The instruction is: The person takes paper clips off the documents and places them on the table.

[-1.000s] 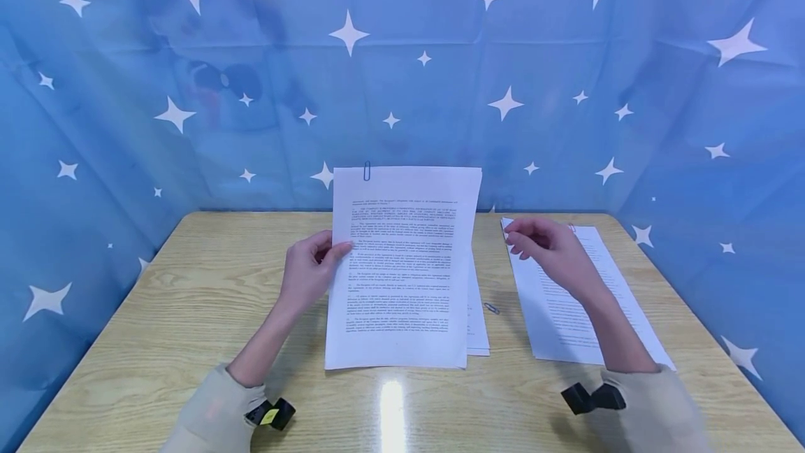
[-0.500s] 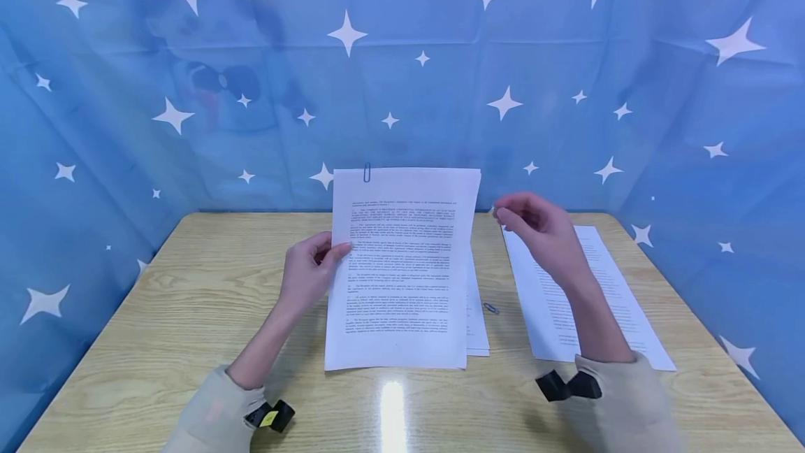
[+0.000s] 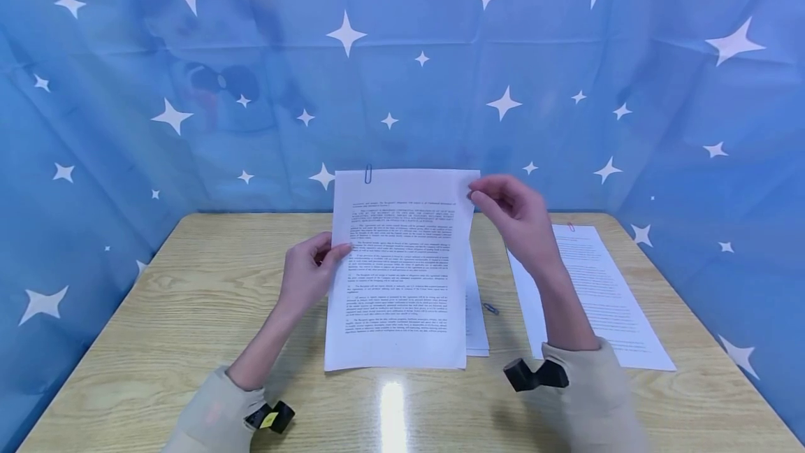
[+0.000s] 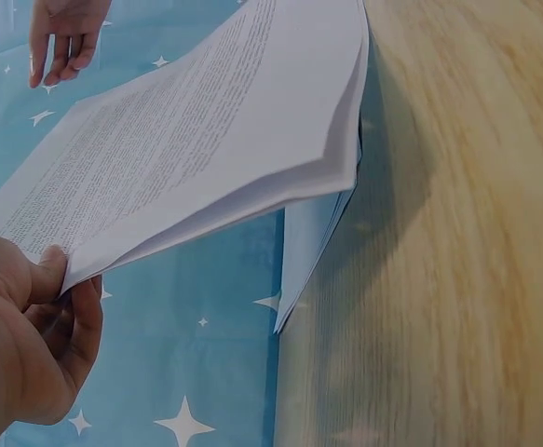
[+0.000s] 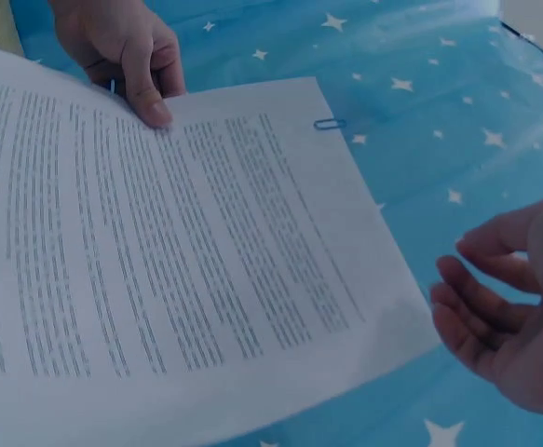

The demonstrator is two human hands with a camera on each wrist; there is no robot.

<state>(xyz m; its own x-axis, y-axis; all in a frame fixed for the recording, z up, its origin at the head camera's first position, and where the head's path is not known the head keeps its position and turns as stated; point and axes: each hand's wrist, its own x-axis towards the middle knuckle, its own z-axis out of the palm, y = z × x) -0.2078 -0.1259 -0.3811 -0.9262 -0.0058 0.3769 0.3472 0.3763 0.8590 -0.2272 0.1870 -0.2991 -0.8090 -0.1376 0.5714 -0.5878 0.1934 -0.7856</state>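
Observation:
My left hand (image 3: 314,268) pinches the left edge of a stack of printed paper sheets (image 3: 402,271), thumb in front and fingers behind. The sheets are raised and tilted toward me; their bottom edges fan slightly apart in the left wrist view. A blue paper clip (image 3: 368,174) sits on their top edge near the left corner. At the top right corner is my right hand (image 5: 522,307), its fingers loosely bent, with nothing seen between thumb and fingertips. Behind the raised stack, more sheets (image 3: 478,313) show on the table, mostly hidden.
A dark paper clip (image 3: 490,309) lies on the wooden table (image 3: 189,299) right of the raised stack. Further right lies another printed stack (image 3: 604,292) with a red paper clip (image 3: 571,226) at its top, partly covered by the right forearm. A blue star-patterned curtain (image 3: 402,75) hangs behind.
My right hand has moved left and up, from over the right stack to the top right corner of the raised sheets. The left hand and its sheets have stayed almost still.

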